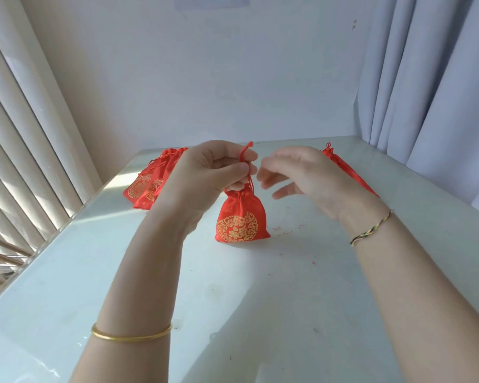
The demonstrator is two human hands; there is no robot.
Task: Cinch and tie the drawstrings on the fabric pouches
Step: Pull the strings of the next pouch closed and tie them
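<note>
- Step in hand, as I read it: cinching the pouch (242, 219) at the middle of the frame. Its neck already looks gathered close, so the pull seems nearly done and the knot not yet tied.
- Left hand (205, 175), just left of centre, pinches the drawstring (249, 157) between thumb and curled fingers right above the neck. The cord's knotted end pokes up past the fingertips.
- Right hand (302, 175), just right of centre, is blurred, with fingers loosely spread and holding nothing. It sits close beside the cord without touching it.
- The pouch hangs upright beneath the left hand, its base at or just over the surface (260, 286); I cannot tell whether it rests there.
- Next move, I'd judge: the right hand must catch the free cord so both hands can loop it and draw a knot down onto the neck. Thin cord calls for a fingertip pinch, and the left hand needs to hold tension or the neck slackens.
- Count: two hands and one pouch being worked.
- A pile of pouches (147, 186) lies at middle left behind the left hand, at least three, overlapping too much for an exact figure.
- At least one flat pouch (346, 167) lies at middle right, partly hidden by the right hand.
- One gold bangle (130, 334) is on the left wrist and one braided bracelet (371, 228) on the right.
</note>
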